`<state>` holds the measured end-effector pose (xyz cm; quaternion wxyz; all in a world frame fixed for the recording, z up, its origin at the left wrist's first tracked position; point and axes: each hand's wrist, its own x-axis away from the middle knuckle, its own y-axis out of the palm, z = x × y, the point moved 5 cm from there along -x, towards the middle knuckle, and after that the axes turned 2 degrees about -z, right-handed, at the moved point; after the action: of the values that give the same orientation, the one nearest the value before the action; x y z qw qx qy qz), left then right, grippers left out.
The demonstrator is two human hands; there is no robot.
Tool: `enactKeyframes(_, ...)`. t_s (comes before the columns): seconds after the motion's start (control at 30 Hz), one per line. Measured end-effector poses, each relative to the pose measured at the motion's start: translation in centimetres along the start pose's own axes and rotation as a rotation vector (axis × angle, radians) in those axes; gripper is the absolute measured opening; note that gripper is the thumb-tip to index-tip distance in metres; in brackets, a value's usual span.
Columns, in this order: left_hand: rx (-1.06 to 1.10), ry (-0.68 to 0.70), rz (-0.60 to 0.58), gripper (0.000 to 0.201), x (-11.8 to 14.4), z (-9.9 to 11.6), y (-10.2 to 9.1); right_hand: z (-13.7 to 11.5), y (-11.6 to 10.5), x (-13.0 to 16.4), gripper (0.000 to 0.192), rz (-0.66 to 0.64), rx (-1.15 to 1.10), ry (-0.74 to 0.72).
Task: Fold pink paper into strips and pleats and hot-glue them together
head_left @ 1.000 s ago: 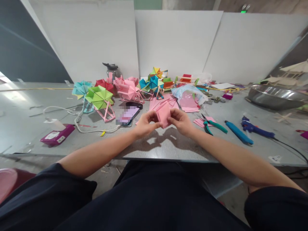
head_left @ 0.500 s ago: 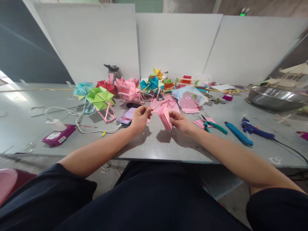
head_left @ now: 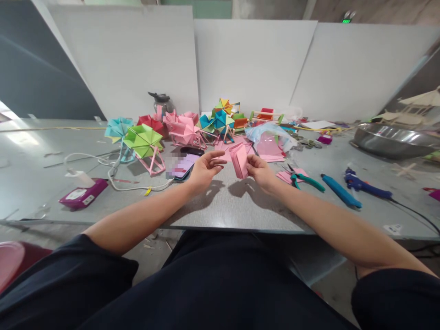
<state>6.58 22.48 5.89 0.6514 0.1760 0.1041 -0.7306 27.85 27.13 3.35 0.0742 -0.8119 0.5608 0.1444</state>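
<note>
Between the thumb and fingers of my right hand (head_left: 260, 173), a stack of folded pink paper (head_left: 239, 161) is held upright above the table. My left hand (head_left: 206, 170) hovers to the left of the stack, fingers apart, with nothing in it and not touching the paper. A phone (head_left: 185, 165) with a lit screen lies just behind and left of that hand. Flat pink paper sheets (head_left: 223, 147) lie on the table behind both hands.
Several paper pinwheel models, one of them green (head_left: 143, 141), stand at back left. Green-handled pliers (head_left: 311, 182), a blue tool (head_left: 342, 191) and a glue gun (head_left: 367, 184) lie right. A metal basin (head_left: 395, 142) sits far right; a purple power strip (head_left: 84, 194) is left.
My left hand has opened its pinch and spread its fingers. The paper stack in my right hand has turned, so its flat face shows more.
</note>
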Motion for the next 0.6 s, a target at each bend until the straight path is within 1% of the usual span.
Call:
enactKeyframes(0.1,-0.016,-0.015,0.001,0.04,0.0,-0.2,0.0,0.1,-0.4,0.0,0.03,0.039,0.007,0.001)
enactKeyframes(0.2,-0.022,0.005,0.022,0.033,0.0,-0.2,-0.1,0.0,-0.5,0.0,0.029,0.061,0.007,-0.009)
enactKeyframes(0.3,-0.056,0.022,0.053,0.026,-0.1,-0.1,-0.3,-0.2,-0.4,0.0,0.03,0.041,-0.014,0.002)
enactKeyframes(0.37,-0.072,0.016,0.046,0.027,-0.1,-0.1,-0.2,-0.3,-0.1,0.2,0.032,0.011,-0.036,0.017)
enactKeyframes(0.43,-0.045,0.006,-0.006,0.032,0.0,-0.2,0.1,-0.4,0.3,0.4,0.035,-0.028,-0.06,0.033)
enactKeyframes(0.6,0.126,-0.004,-0.23,0.051,0.7,0.3,1.7,-0.8,1.4,1.2,0.041,-0.154,-0.114,0.065)
